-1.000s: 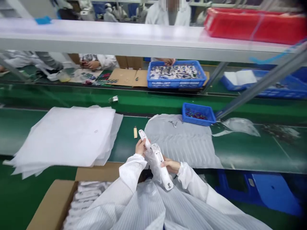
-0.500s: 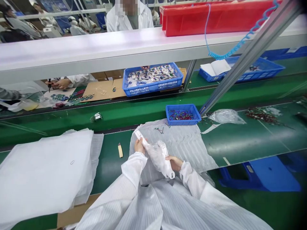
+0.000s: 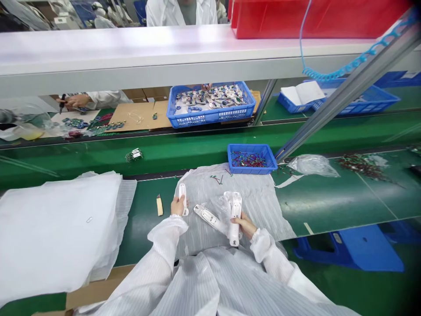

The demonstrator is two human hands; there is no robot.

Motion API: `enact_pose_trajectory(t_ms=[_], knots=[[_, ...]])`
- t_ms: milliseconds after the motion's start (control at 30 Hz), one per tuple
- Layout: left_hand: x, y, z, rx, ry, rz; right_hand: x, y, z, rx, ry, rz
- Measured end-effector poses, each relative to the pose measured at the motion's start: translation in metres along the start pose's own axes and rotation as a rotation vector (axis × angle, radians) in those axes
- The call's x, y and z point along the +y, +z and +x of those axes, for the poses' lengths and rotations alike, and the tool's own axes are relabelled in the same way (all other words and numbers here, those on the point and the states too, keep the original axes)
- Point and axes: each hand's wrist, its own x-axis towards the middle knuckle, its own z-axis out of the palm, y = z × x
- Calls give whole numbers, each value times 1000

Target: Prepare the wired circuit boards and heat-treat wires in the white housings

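My left hand (image 3: pixel 178 206) is closed on a long white plastic housing (image 3: pixel 182 191), held over the left side of the foam sheet (image 3: pixel 259 197). In my right hand (image 3: pixel 245 224) is another white plastic housing (image 3: pixel 235 210), with crumpled clear plastic wrap (image 3: pixel 221 205) beside it. A further white housing (image 3: pixel 207 216), its hollow side showing, slants between the hands and touches the wrap. A few small parts with dark red wires (image 3: pixel 217 179) lie on the sheet ahead of my hands.
Left of the sheet lies a cream-handled cutter (image 3: pixel 159 205), then a stack of white foam sheets (image 3: pixel 62 232). A blue tray of wired parts (image 3: pixel 252 170) stands ahead. A slanted metal post (image 3: pixel 329 103) and a shelf (image 3: pixel 148 72) cross the view. Co-workers sit beyond.
My left hand has moved left with one white housing, away from the wrapped bundle. The bundle has spread apart, and several separate housings now show. My right hand still holds one.
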Motion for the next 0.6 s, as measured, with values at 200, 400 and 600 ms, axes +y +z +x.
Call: enact_pose_trajectory(t_ms=[200,400,600], knots=[[-3,6,-59,-74,186,101,-15,9,-4,40,-79,-18],[-5,51,-94,-486,141,74,-27,36,-5,-32,-97,61],[-20,60,-90,-560,53,42,-24,47,-10,-129,42,306]])
